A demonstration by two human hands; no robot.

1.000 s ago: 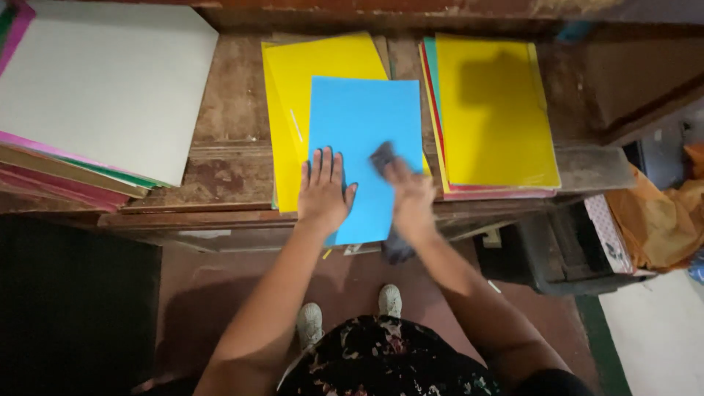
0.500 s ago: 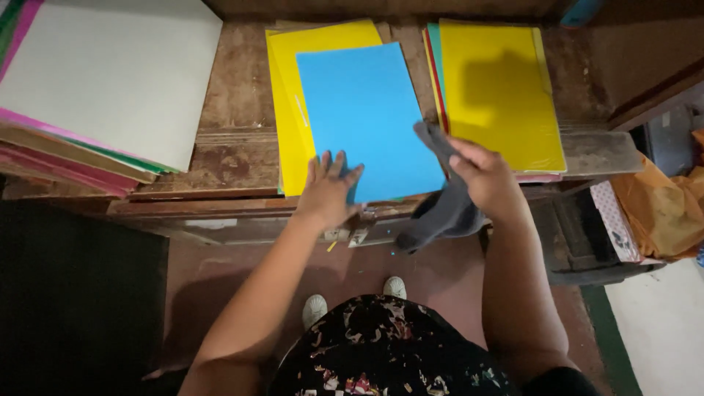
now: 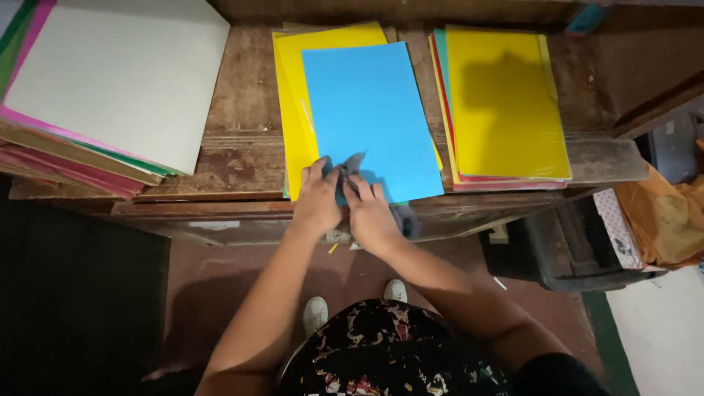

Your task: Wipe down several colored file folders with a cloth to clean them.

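A worn brown wooden bench (image 3: 242,158) runs across the upper half of the frame, its front edge scuffed and stained; below it lies a reddish floor (image 3: 220,286), dark at lower left. At upper left sits the largest stack (image 3: 110,81), big boards with a pale grey sheet on top and pink, green and tan edges showing beneath. At upper right lies a pile (image 3: 502,103) topped by a yellow sheet, with red and teal edges along its left side. In the upper middle, a yellow sheet (image 3: 290,110) lies under a blue sheet (image 3: 367,117), which is tilted slightly and reaches the bench's front edge. At right, below the bench, stand a dark crate (image 3: 565,249) and an orange bag (image 3: 660,220), with a patterned package between them.

Both hands meet at the blue sheet's lower left corner. The left hand (image 3: 317,202) rests flat on it, fingers close together. The right hand (image 3: 370,216), just beside and touching it, has its fingers curled around a grey cloth (image 3: 350,170) pressed onto the sheet. Two white shoes (image 3: 317,314) show at the bottom middle.
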